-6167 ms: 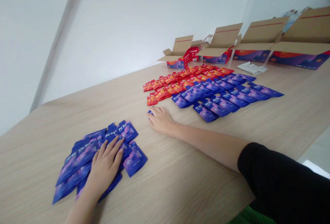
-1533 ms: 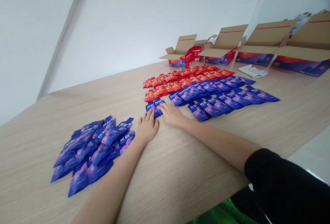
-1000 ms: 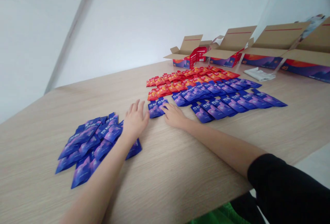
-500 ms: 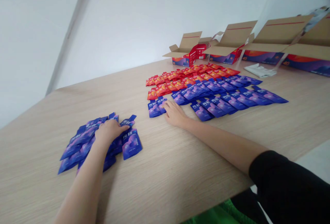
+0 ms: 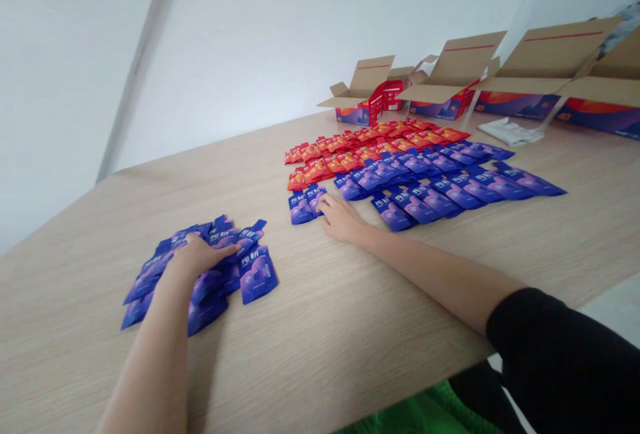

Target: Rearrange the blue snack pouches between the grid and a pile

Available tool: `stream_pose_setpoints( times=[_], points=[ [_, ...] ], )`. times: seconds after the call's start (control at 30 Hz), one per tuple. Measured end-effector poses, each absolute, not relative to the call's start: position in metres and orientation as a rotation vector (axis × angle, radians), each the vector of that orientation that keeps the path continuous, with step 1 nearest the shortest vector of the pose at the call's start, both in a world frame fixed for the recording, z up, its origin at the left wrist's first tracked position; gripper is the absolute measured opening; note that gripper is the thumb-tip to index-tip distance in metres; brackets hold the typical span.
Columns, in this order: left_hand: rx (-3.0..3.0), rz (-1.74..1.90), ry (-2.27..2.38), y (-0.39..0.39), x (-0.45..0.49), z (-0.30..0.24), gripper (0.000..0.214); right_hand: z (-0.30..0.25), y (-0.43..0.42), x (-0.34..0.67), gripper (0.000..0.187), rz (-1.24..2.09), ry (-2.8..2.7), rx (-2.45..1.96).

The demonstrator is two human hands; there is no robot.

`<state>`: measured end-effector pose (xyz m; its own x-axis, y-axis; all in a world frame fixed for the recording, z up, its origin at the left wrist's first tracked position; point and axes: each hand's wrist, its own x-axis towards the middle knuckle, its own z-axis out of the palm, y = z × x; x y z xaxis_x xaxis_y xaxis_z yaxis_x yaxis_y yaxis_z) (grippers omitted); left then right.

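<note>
My left hand (image 5: 197, 257) rests on a loose pile of blue sachets (image 5: 253, 274) at the near left of the wooden table (image 5: 350, 334). Its fingers curl down into the pile, closed on one sachet, with the thumb pointing right. My right hand (image 5: 340, 217) lies flat and open further along the table. Its fingertips touch a pair of blue sachets (image 5: 301, 207) that stand at the left end of neat rows of blue sachets (image 5: 450, 186). Behind those lie rows of red sachets (image 5: 350, 153).
Several open cardboard boxes with printed sides stand along the far edge: a small one (image 5: 361, 94), a middle one (image 5: 450, 91) and larger ones (image 5: 550, 81). A white crumpled wrapper (image 5: 510, 131) lies before them. A white wall rises behind the table.
My left hand has drawn back from beside the right hand to the loose pile and closed its fingers there. The right hand has stayed on the pair of sachets.
</note>
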<state>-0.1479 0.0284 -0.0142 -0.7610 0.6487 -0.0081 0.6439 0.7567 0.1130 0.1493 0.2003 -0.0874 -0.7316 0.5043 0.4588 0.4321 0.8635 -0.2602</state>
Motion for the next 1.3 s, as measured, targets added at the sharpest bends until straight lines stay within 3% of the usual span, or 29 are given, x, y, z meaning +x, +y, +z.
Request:
stream_pose_setpoints(
  times=[0.07,0.2,0.3,0.67,1.0,1.3],
  points=[
    [0.997,0.181,2.849,0.029,-0.150,-0.008,0.103,-0.088,0.201,0.149,0.027,0.190,-2.503,-0.679],
    [1.066,0.309,2.785,0.028,-0.151,0.002,0.045,-0.089,0.202,0.149,0.028,0.192,-2.488,-0.678],
    [1.103,0.453,2.738,0.025,-0.148,0.006,0.025,-0.091,0.202,0.149,0.027,0.188,-2.471,-0.662],
    [0.996,1.236,2.153,0.070,-0.088,0.006,0.030,-0.049,0.199,0.182,0.027,0.175,-2.246,-0.511],
    [0.963,1.009,1.930,0.186,-0.009,-0.029,0.024,-0.046,0.201,0.278,0.027,0.434,-2.015,-0.501],
    [1.047,0.778,2.116,0.211,-0.010,-0.035,0.026,-0.035,0.179,0.287,0.024,0.425,-2.170,-0.445]
  ],
)
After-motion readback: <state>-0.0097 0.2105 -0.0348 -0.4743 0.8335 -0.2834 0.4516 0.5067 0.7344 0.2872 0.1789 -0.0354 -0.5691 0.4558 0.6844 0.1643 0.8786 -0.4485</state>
